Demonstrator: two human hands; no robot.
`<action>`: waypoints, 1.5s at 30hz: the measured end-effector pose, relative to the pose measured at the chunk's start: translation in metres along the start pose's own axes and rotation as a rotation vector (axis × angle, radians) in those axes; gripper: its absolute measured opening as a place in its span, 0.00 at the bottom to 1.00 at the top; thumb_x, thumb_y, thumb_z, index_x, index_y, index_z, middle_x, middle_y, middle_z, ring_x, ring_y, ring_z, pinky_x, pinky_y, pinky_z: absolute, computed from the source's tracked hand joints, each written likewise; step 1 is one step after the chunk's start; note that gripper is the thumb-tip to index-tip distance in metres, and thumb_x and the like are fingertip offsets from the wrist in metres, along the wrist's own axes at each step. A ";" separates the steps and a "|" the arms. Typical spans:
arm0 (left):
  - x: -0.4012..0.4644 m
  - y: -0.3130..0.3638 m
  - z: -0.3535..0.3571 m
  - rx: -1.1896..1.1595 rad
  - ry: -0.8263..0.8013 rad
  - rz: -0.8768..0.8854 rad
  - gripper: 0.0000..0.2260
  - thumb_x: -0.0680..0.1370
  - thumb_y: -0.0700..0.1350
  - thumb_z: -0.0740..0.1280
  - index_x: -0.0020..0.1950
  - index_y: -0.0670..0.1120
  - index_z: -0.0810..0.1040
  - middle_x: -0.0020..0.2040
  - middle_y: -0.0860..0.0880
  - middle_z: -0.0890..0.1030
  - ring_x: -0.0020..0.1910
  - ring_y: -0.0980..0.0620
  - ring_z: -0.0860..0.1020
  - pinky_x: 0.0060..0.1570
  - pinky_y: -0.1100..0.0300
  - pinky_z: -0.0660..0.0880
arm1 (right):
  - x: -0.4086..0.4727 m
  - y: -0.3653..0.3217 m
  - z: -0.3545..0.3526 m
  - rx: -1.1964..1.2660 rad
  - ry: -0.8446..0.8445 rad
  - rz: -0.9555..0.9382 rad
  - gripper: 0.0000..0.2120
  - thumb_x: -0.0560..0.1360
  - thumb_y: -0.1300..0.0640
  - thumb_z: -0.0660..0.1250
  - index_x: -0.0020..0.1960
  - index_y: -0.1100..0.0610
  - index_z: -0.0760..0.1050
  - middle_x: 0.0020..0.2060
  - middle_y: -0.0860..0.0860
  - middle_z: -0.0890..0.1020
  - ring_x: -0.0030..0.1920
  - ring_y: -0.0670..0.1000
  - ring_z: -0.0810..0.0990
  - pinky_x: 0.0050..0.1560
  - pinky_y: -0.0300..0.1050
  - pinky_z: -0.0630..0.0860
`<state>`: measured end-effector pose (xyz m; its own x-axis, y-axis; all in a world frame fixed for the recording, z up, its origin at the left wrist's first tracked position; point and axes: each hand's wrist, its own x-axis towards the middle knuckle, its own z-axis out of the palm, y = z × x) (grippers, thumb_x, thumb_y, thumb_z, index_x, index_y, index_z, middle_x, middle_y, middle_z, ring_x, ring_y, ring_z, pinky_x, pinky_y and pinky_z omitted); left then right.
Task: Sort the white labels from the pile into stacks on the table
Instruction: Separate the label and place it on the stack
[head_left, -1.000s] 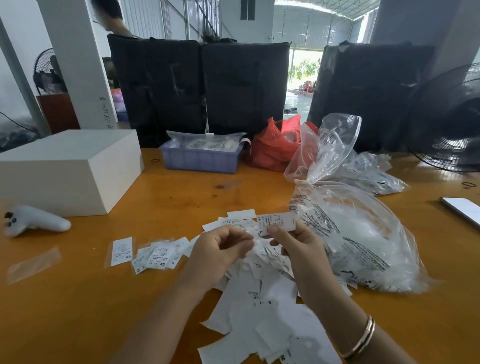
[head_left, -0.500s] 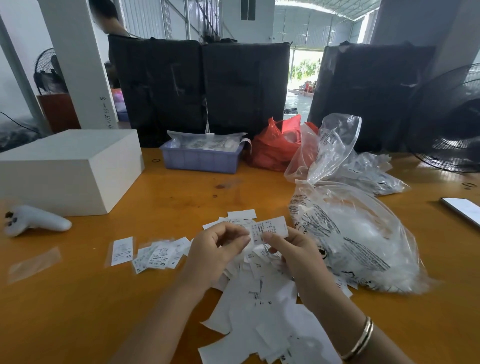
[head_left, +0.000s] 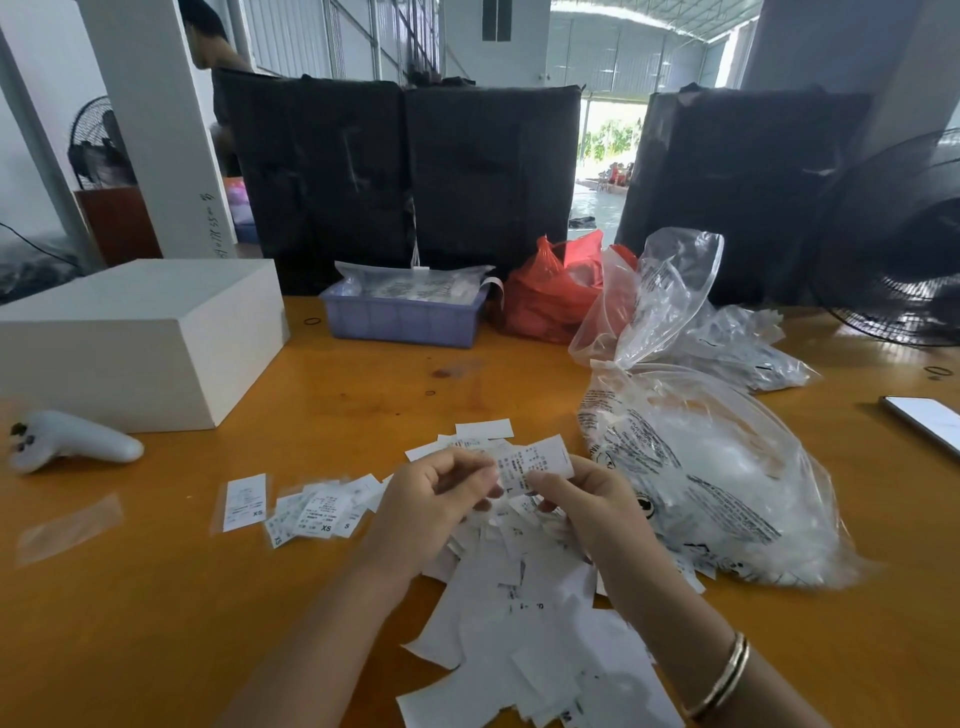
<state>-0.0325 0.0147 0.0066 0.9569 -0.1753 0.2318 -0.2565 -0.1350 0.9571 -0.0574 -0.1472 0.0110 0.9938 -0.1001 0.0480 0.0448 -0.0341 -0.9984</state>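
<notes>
Head view shows both our hands, left hand (head_left: 431, 501) and right hand (head_left: 592, 506), pinching one label (head_left: 535, 460) over the big pile (head_left: 519, 597). Only small stacks (head_left: 317, 506) lie sorted on the desk (head_left: 156, 597); we think most remains.

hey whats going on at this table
A person is sorting small white labels. The right hand and left hand together hold one printed label above the loose pile on the wooden table. A small sorted stack lies to the left, and a clear plastic bag sits to the right.
</notes>
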 end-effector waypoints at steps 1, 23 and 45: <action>0.000 0.000 0.000 0.016 -0.023 -0.002 0.04 0.76 0.43 0.69 0.44 0.52 0.81 0.36 0.58 0.84 0.36 0.61 0.82 0.33 0.73 0.73 | 0.000 0.001 0.000 -0.038 -0.012 -0.028 0.04 0.74 0.57 0.70 0.44 0.56 0.83 0.39 0.59 0.84 0.37 0.59 0.80 0.40 0.54 0.78; 0.000 -0.003 0.005 -0.026 0.067 -0.114 0.04 0.74 0.48 0.70 0.47 0.51 0.83 0.41 0.57 0.84 0.45 0.60 0.82 0.42 0.67 0.76 | -0.006 0.008 0.010 -0.320 0.004 -0.360 0.05 0.75 0.58 0.68 0.45 0.49 0.80 0.39 0.37 0.81 0.37 0.38 0.76 0.38 0.30 0.71; 0.018 -0.042 -0.096 1.075 0.437 -0.390 0.05 0.78 0.45 0.66 0.52 0.53 0.76 0.50 0.49 0.79 0.49 0.47 0.77 0.53 0.50 0.77 | 0.010 -0.007 -0.043 -0.784 0.576 -0.684 0.06 0.73 0.68 0.68 0.47 0.60 0.80 0.43 0.50 0.80 0.46 0.52 0.76 0.47 0.48 0.76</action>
<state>0.0084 0.1113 -0.0131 0.9070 0.3714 0.1986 0.2735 -0.8780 0.3927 -0.0522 -0.1904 0.0195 0.5866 -0.2496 0.7704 0.2751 -0.8333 -0.4795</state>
